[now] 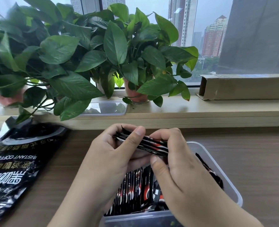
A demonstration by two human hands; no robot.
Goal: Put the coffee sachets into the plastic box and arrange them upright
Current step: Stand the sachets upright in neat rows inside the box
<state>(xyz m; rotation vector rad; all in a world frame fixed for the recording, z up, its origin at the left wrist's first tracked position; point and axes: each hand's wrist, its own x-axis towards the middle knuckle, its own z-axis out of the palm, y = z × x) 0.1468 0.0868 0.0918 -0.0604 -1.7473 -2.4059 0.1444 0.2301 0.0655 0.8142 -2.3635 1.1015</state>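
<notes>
Above the plastic box (224, 176), we pinch a small stack of coffee sachets (149, 144) between left hand (112, 154) and right hand (176, 163), squaring it to stand beside those already upright inside.

Leafy potted plants (115, 45) stand on the windowsill (201, 110); a clear lid (109, 108) lies on it; a cardboard box (243, 89) lies along its right end.

Hands (110, 158) grip sachets (151, 145) (above box (224, 181)).
</notes>
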